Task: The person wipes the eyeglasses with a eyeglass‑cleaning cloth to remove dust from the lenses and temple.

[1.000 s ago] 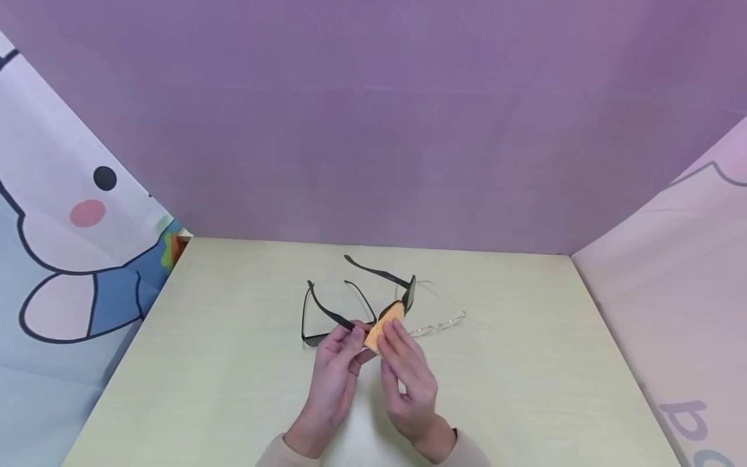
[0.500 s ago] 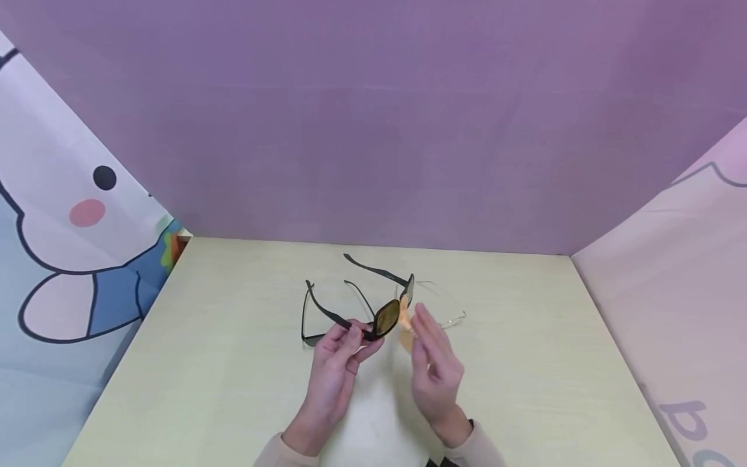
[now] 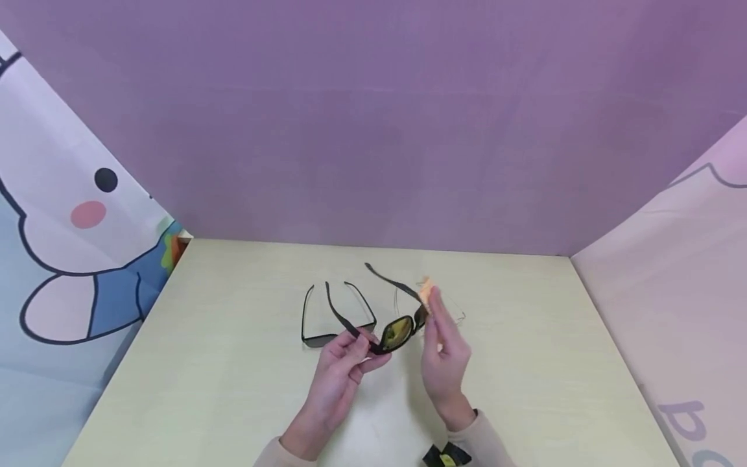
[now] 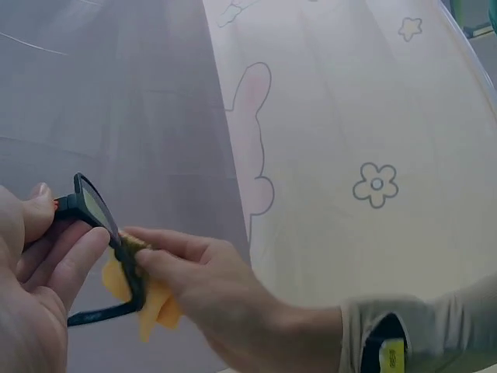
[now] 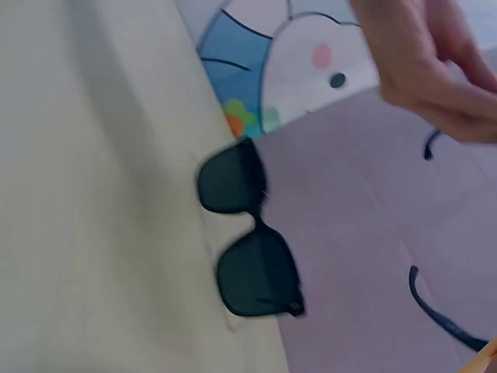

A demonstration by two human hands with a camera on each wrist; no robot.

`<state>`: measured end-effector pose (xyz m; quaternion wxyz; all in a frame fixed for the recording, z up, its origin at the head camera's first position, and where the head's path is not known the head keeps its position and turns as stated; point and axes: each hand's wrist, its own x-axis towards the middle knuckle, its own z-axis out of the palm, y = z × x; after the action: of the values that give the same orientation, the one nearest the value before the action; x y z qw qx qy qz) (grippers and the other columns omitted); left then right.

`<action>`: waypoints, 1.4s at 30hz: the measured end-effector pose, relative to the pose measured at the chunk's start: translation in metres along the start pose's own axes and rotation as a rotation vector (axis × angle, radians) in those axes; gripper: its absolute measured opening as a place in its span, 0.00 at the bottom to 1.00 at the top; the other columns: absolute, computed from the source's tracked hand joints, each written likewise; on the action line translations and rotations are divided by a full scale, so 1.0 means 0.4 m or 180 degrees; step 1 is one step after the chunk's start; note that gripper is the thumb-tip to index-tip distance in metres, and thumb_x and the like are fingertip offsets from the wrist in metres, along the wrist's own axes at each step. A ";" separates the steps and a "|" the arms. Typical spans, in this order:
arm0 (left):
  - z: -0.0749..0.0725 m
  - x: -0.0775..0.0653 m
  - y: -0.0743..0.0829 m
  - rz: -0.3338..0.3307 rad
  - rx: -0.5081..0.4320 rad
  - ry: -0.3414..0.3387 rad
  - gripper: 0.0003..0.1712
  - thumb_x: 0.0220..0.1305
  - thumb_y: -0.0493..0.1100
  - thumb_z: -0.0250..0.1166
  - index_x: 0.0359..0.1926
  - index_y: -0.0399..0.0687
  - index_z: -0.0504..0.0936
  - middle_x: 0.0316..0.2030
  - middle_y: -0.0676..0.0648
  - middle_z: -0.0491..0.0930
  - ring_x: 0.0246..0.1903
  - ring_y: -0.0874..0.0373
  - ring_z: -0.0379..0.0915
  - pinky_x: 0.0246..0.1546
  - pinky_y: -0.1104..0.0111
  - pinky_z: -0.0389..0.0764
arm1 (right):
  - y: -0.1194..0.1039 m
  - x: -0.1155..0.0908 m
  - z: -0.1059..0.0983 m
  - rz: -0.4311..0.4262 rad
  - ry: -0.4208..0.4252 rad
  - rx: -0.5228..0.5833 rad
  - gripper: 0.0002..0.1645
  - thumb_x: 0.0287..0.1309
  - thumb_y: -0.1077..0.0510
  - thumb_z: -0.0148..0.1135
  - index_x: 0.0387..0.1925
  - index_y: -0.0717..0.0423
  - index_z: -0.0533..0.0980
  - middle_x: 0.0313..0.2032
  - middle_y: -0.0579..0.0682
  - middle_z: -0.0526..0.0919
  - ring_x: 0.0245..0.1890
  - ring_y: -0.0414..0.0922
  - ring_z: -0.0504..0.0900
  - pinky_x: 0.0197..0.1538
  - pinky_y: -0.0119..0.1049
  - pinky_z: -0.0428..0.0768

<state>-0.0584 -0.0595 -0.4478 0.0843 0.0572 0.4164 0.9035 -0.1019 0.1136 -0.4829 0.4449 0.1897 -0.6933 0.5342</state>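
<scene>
My left hand [image 3: 344, 373] grips a pair of black-framed sunglasses [image 3: 398, 333] by the hinge end, thumb on top. Their temples stick up and away, unfolded, and the near lens looks yellowish. At the far lens, my right hand [image 3: 446, 350] pinches an orange-yellow cloth [image 3: 427, 290] against the frame. In the left wrist view the cloth [image 4: 161, 303] hangs in loose folds round that lens, which is partly hidden by the fingers. Only a corner of the cloth [image 5: 483, 359] enters the right wrist view, beside a temple tip.
A second pair of black sunglasses [image 3: 320, 340] lies on the pale table [image 3: 204, 363], left of the held pair, temples open. Thin-wired glasses [image 3: 461, 318] lie behind the right hand, mostly covered. A purple backdrop [image 3: 373, 130] rises at the table's far edge; printed sheets flank it.
The right hand has drawn the cloth off the near lens and moved it right and away to the far lens. The held sunglasses have shifted slightly right and toward me.
</scene>
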 end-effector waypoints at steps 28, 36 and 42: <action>-0.024 0.002 0.010 0.0122 -0.0494 -0.0442 0.12 0.79 0.34 0.54 0.43 0.50 0.83 0.43 0.55 0.84 0.48 0.62 0.84 0.55 0.66 0.85 | -0.023 -0.025 0.021 -0.0887 -0.0113 0.0417 0.16 0.68 0.75 0.53 0.53 0.84 0.75 0.62 0.73 0.76 0.70 0.55 0.74 0.71 0.42 0.73; -0.019 -0.003 0.010 0.0116 -0.0430 -0.0523 0.12 0.78 0.35 0.56 0.42 0.51 0.84 0.43 0.55 0.85 0.46 0.63 0.85 0.53 0.66 0.86 | 0.000 -0.001 -0.002 0.0050 -0.0129 0.0242 0.25 0.60 0.84 0.51 0.59 0.81 0.73 0.62 0.75 0.74 0.70 0.50 0.73 0.66 0.29 0.77; -0.019 -0.002 0.011 0.0145 -0.0408 -0.0457 0.11 0.78 0.35 0.56 0.42 0.51 0.84 0.43 0.55 0.84 0.49 0.62 0.84 0.54 0.66 0.85 | -0.029 -0.020 0.011 -0.0495 -0.0157 0.0339 0.19 0.65 0.79 0.53 0.56 0.83 0.74 0.62 0.73 0.75 0.70 0.54 0.73 0.67 0.35 0.77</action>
<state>-0.0595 -0.0682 -0.4495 0.0968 0.1258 0.3491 0.9235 -0.0907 0.1038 -0.4829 0.4571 0.2794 -0.6579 0.5294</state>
